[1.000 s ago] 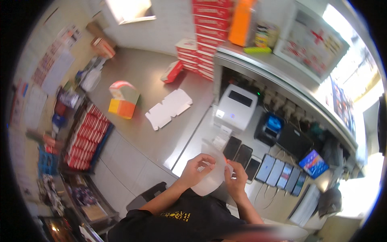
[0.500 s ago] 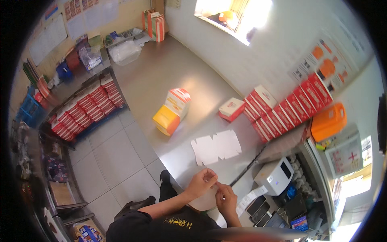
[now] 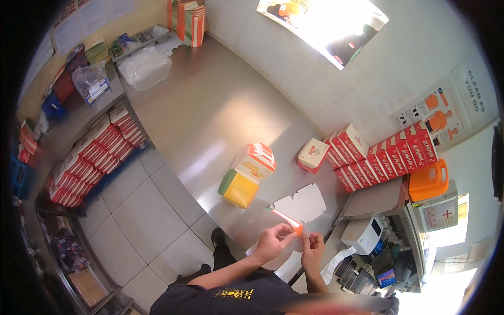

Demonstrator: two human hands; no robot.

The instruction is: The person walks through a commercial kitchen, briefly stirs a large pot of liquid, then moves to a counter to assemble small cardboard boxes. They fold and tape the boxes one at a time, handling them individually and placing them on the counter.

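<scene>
The left hand (image 3: 274, 242) is pinching an orange-and-white strip (image 3: 288, 220) above the steel counter (image 3: 173, 115) near the notched white card (image 3: 310, 202), presumably lifted for access, while the right hand (image 3: 312, 249) is bunching its fingertips beside it (can't tell if gripping).

The paper piece (image 3: 287, 219) is white and orange, with a green tip at its far end and solid orange at its near end. The unfolded carton (image 3: 310, 200) is plain white. The yellow panel (image 3: 242, 190) adjoins a green side; the adjoining panel (image 3: 255, 163) is white with an orange pattern. The stacked boxes (image 3: 386, 160) show red faces with white print. The carry bag (image 3: 191, 25) bears orange, white and green stripes. The shirt (image 3: 210, 300) is black with yellow print. The floor tiles (image 3: 142, 218) are pale grey with dark joint lines.
</scene>
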